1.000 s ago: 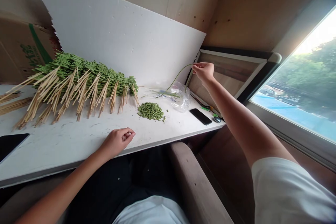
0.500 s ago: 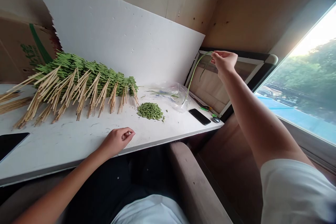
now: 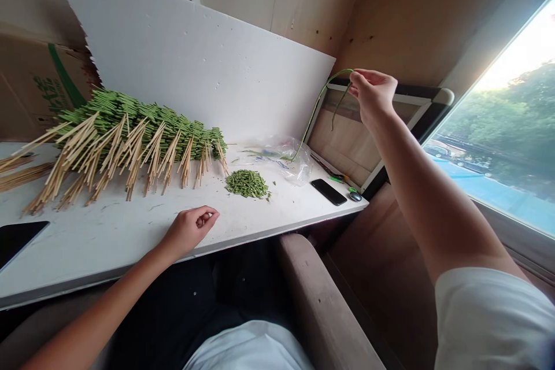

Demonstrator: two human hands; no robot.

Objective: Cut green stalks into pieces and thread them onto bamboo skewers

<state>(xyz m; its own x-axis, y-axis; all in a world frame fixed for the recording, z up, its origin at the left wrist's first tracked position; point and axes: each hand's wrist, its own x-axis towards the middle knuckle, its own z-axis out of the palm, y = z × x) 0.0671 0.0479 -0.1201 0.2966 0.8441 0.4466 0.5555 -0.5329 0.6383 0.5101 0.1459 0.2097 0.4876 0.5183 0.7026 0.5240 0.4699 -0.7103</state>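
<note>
White tabletop [image 3: 104, 231], raised green strand [image 3: 332, 77] trailing to plastic bag [image 3: 302, 170], phone [image 3: 328, 192] nearby

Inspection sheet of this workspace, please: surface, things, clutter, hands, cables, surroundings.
Surface: white flat tabletop, small dark marks.
Things: row of green pieces with tan wooden sticks; low pile of short green pieces.
Clutter: crumpled clear plastic bag, black rectangular phone.
Hands: right hand raised, pinching long thin green strand; left hand curled near front edge.
Cables: nothing seen.
Surroundings: upright white board behind, window at right.
</note>
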